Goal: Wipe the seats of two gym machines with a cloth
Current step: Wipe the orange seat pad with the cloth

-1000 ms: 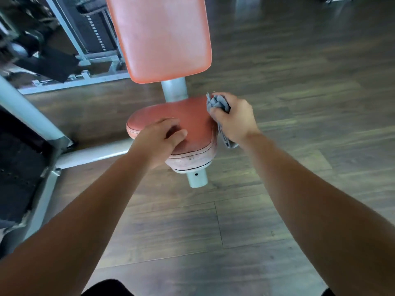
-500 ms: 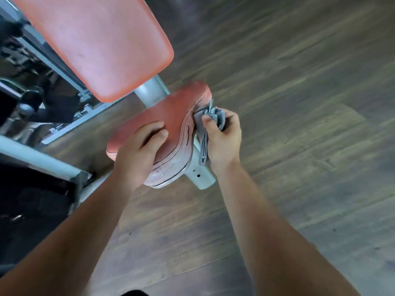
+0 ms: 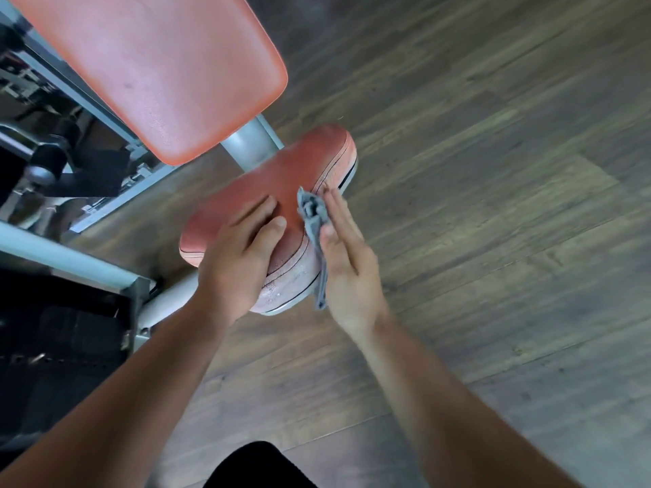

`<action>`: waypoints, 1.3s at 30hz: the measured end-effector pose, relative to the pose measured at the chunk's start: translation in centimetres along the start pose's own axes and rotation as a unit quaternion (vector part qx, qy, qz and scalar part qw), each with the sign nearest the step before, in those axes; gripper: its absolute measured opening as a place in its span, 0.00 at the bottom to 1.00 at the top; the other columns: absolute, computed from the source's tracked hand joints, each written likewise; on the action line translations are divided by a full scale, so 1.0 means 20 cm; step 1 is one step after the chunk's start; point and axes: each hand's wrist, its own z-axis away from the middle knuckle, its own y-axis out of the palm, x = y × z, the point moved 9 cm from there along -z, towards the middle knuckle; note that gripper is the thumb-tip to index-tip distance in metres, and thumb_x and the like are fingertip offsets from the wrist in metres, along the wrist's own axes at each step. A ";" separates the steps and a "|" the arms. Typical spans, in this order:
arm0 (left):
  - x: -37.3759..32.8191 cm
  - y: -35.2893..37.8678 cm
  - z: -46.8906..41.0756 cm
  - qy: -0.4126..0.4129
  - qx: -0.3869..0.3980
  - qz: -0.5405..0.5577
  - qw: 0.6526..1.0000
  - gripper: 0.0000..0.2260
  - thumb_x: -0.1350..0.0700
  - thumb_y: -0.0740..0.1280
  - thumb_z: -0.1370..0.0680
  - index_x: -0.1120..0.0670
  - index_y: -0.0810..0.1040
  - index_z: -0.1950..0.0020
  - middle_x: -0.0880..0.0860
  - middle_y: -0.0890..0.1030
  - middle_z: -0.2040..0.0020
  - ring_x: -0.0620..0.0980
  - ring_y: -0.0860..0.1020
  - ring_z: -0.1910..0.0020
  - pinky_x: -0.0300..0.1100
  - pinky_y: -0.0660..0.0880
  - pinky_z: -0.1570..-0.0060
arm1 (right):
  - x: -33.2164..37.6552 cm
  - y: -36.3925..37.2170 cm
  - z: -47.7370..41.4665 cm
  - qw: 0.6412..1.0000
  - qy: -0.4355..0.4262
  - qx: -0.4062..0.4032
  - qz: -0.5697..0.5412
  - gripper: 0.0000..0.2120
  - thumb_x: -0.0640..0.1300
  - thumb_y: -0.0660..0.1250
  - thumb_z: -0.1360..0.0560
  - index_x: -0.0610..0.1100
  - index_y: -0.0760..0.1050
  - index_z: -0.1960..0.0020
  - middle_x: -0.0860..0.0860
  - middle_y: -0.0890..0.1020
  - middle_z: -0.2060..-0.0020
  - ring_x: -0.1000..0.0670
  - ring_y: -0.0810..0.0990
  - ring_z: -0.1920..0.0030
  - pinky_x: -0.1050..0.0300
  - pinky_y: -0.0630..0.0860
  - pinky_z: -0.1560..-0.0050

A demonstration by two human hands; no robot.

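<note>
A round red seat [image 3: 281, 177] with a worn, pale side sits on a grey post. My left hand [image 3: 239, 255] lies flat on its near part, fingers spread, holding nothing. A crumpled grey cloth [image 3: 313, 220] is pressed against the seat's right edge and hangs down its side. My right hand [image 3: 345, 255] holds the cloth there, thumb on it and fingers stretched out along the seat's side. Above the seat rises a red backrest pad [image 3: 155, 68].
The grey machine frame [image 3: 70, 258] and a black weight stack [image 3: 53, 346] stand at the left. More machine parts with a black roller [image 3: 49, 160] lie at the upper left. Dark wooden floor [image 3: 493, 206] spreads to the right and below.
My right hand has moved with the cloth from the seat's far right edge down along its right side, and its fingers have straightened. My left hand stays on the seat. The view has tilted.
</note>
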 end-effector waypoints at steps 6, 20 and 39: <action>0.02 0.01 -0.02 -0.004 0.019 -0.012 1.000 0.35 0.33 0.60 0.28 0.47 0.75 0.24 0.41 0.71 0.22 0.39 0.65 0.21 0.49 0.58 0.18 | 0.03 0.03 0.00 0.999 0.038 -0.010 0.029 0.25 0.46 0.56 0.16 0.42 0.63 0.20 0.51 0.63 0.19 0.58 0.57 0.19 0.53 0.55 0.18; 0.02 0.03 -0.04 0.002 0.037 -0.043 0.998 0.35 0.32 0.58 0.27 0.45 0.72 0.22 0.39 0.68 0.20 0.38 0.63 0.20 0.49 0.57 0.18 | 0.03 0.00 0.09 0.998 -0.011 0.000 0.069 0.24 0.44 0.55 0.15 0.41 0.63 0.20 0.50 0.65 0.21 0.56 0.60 0.20 0.60 0.56 0.19; 0.02 0.02 -0.03 0.001 0.027 -0.015 1.000 0.37 0.32 0.60 0.29 0.46 0.73 0.23 0.40 0.70 0.21 0.36 0.63 0.21 0.48 0.56 0.18 | -0.04 -0.09 -0.71 0.973 -0.047 -0.022 0.223 0.25 0.44 0.52 0.14 0.36 0.58 0.20 0.41 0.53 0.18 0.41 0.48 0.17 0.67 0.42 0.25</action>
